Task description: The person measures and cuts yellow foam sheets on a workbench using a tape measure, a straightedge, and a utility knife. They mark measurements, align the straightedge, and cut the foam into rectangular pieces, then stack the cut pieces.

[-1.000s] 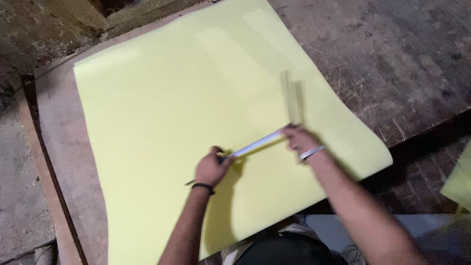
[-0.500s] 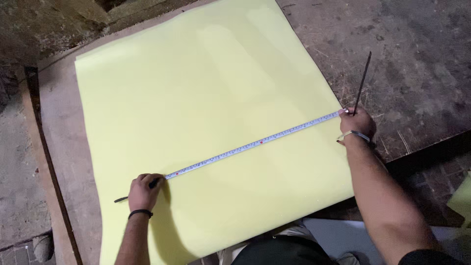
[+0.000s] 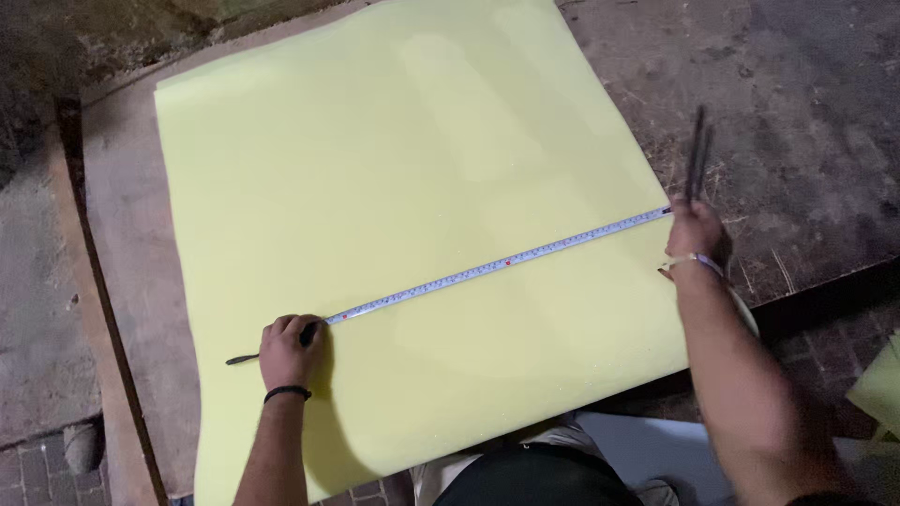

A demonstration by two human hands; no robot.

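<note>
No packages, labels, signs or screens in view.

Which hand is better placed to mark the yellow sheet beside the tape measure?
Probably the left hand: it rests on the yellow sheet with a dark pen, pinning the tape measure. The right hand holds the other end at the sheet's edge.
</note>
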